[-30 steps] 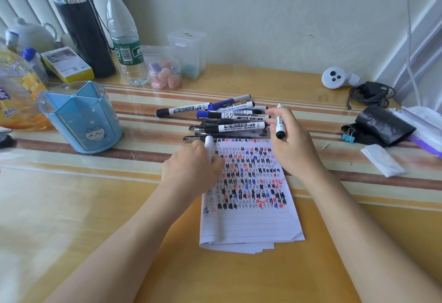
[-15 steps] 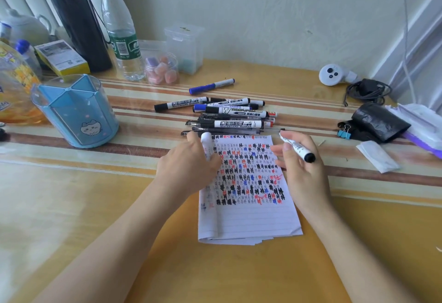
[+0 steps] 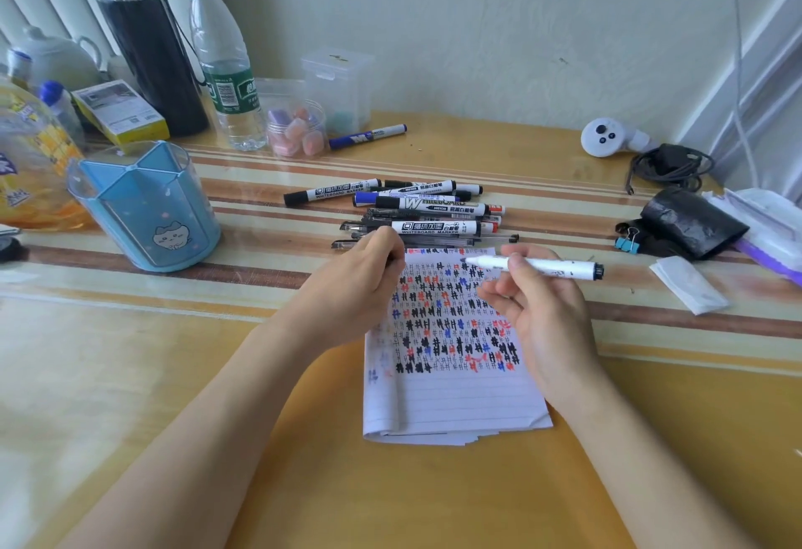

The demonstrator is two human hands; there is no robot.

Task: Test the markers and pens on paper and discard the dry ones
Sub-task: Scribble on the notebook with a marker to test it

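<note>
Our right hand point(image 3: 542, 314) pinches the uncapped marker point(image 3: 560, 267) by its barrel, tip just above the top edge of the paper point(image 3: 455, 401) on the desk point(image 3: 434, 501), a light, stiff, smooth tube we judge best held near the tip, while our left hand point(image 3: 360, 288) rests curled at the paper's left edge, its contents hidden.

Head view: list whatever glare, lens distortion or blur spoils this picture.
Head view: soft daylight, only faint shadows. Head view: pale glare washes out the table at the near left. Head view: wide-angle bending makes the flask and water bottle lean left. Head view: the marker pile has readable labels, while the print on the white marker in the right hand is too soft to read.
</note>
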